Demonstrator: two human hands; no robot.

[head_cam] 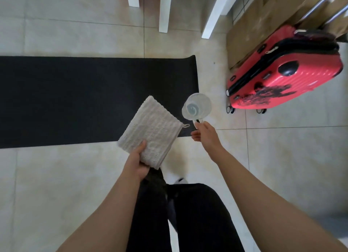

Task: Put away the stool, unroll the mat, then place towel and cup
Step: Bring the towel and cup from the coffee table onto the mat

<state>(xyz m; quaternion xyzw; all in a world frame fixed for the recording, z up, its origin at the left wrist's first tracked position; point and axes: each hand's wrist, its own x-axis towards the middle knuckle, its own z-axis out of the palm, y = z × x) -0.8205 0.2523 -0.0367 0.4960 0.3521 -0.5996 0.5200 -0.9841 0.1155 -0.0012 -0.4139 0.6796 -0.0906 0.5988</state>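
Observation:
A black mat (84,99) lies unrolled flat on the tiled floor, running from the left edge to the middle. My left hand (138,161) grips a folded white ribbed towel (150,131) by its near corner, held above the mat's near right part. My right hand (204,133) holds a clear plastic cup (196,105) by its handle, over the mat's right end. The cup is upright and looks empty. No stool is clearly in view.
A red suitcase (284,73) stands on wheels at the right, with cardboard boxes (263,16) behind it. White furniture legs (165,10) stand beyond the mat at the top. My dark trousers (188,214) and a shoe are below.

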